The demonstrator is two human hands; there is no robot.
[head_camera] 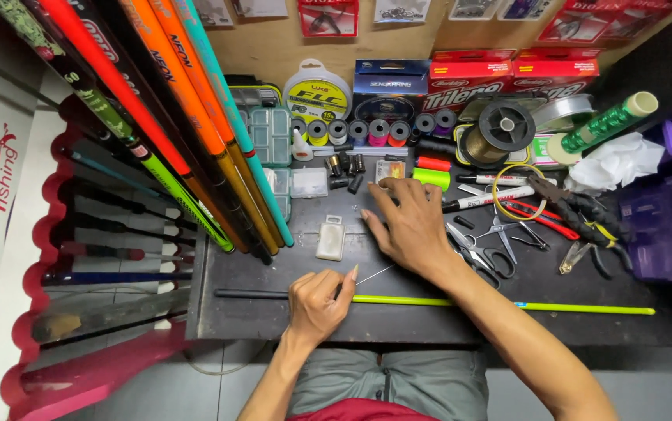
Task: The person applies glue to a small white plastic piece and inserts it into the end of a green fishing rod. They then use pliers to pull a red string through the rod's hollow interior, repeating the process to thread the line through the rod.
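Left hand: I see my left hand [316,302] curled at the near edge of the dark bench [274,269], fingers together, pinching the near end of a thin pale wire [376,274] between thumb and forefinger.
Wire: it runs from that pinch up and right, ending just short of my right wrist; it lies above the rod, not touching it as far as I can tell.
Rod: a slim black-and-lime rod blank [461,302] lies across the bench's front edge, passing under my left fingers.
Right hand: my right hand [410,226] rests flat on the bench, fingers spread apart, gripping nothing.
Nearby: a small white plastic packet [330,238] lies left of that hand; scissors [480,249] lie just to its right.
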